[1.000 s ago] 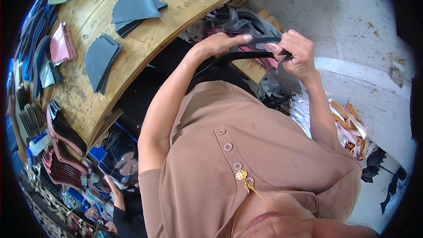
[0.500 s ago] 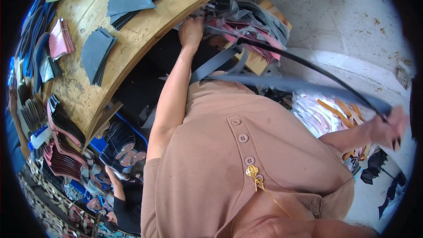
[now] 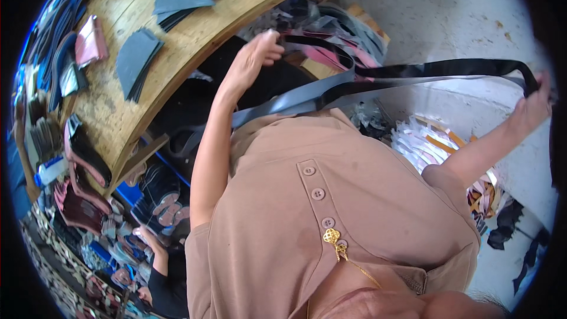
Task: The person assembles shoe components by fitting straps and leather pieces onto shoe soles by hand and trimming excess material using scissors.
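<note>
A long flat strip [image 3: 431, 70], black on one face and blue-grey on the other, stretches across in front of me in loose loops. My right hand [image 3: 534, 105], far out to the right, is closed on its folded end. On the left, my left hand [image 3: 257, 58] is raised near the table edge with bent fingers. One end of the strip meets its fingertips, which look pinched on it. Between the hands the strip crosses itself, and a blue-grey length [image 3: 289, 99] sags past my left forearm.
A wooden table [image 3: 177, 62] carries stacks of dark grey cut pieces [image 3: 137, 62] and a pink bundle [image 3: 90, 42]. Plastic-wrapped material [image 3: 331, 23] lies beyond my hands. White and orange strips [image 3: 422, 142] are piled before the wall. Another person's hand [image 3: 150, 241] shows at lower left.
My right hand has moved up and slightly outward, drawing the strip's right end with it. My left hand has shifted slightly nearer. The strip's loops have spread and show more of the black face.
</note>
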Motion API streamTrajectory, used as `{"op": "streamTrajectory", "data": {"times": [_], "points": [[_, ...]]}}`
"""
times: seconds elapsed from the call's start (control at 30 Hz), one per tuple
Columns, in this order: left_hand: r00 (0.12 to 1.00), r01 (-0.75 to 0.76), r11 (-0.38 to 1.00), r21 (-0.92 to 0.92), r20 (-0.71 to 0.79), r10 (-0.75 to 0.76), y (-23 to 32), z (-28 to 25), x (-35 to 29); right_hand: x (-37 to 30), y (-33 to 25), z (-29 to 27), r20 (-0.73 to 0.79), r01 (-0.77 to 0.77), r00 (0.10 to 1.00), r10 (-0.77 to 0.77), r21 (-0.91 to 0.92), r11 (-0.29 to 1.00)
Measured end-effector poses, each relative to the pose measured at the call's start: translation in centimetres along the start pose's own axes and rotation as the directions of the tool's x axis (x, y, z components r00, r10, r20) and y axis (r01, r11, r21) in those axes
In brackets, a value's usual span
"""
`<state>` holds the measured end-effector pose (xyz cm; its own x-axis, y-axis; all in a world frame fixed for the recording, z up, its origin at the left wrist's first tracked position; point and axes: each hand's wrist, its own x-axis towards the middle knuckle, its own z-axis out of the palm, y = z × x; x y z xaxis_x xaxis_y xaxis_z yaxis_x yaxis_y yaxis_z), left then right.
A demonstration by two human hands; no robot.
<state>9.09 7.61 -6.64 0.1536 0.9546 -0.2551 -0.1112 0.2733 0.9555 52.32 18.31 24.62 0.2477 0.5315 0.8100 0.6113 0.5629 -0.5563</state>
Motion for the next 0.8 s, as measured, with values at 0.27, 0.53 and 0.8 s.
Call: {"op": "streamTrajectory", "data": {"times": [0.27, 0.53, 0.8], "points": [[0.991, 0.124, 0.782, 0.611, -0.114, -0.068, -3.1, -2.7, -11.2, 0.4, 6.2, 8.9, 0.154, -0.370, 0.921, 0.358, 0.057, 0.927], [0.785, 0.417, 0.389, 0.821, -0.542, 0.301, 3.3, -5.4, -18.3, 1.4, 19.2, 8.5, 0.185, -0.222, 0.917, 0.353, -0.499, 0.837], [0.561, 0.739, 0.367, 0.566, -0.817, 0.131, -5.9, -18.8, -33.0, -0.6, 28.7, 9.7, 0.218, 0.024, 0.869, 0.444, -0.915, 0.402]]}}
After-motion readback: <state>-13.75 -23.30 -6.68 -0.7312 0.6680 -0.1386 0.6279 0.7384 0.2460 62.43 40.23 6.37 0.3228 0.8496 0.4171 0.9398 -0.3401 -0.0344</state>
